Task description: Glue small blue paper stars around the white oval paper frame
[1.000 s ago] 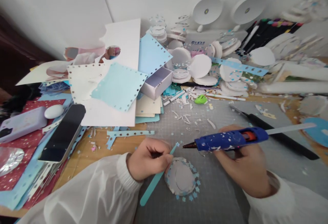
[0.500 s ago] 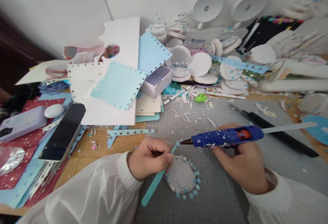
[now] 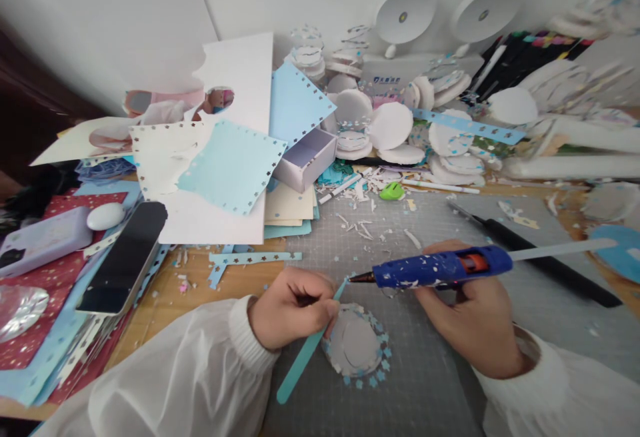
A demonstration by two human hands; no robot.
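A grey cutting mat (image 3: 430, 384) fills the lower middle of the frame, hemmed in by heaps of punched paper sheets (image 3: 233, 167) to the upper left and white discs (image 3: 390, 125) along the top. At centre right, the right hand (image 3: 473, 320) is wrapped shut around a blue glue gun (image 3: 440, 268) lying nearly level, its nozzle pointing left and meeting the upper tip of a thin blue paper strip (image 3: 306, 352). The left hand (image 3: 293, 307), just left of that nozzle, pinches the strip between thumb and fingertips; the strip runs diagonally from lower left to upper right, beside a star-edged round disc (image 3: 356, 345) resting on the mat between both hands.
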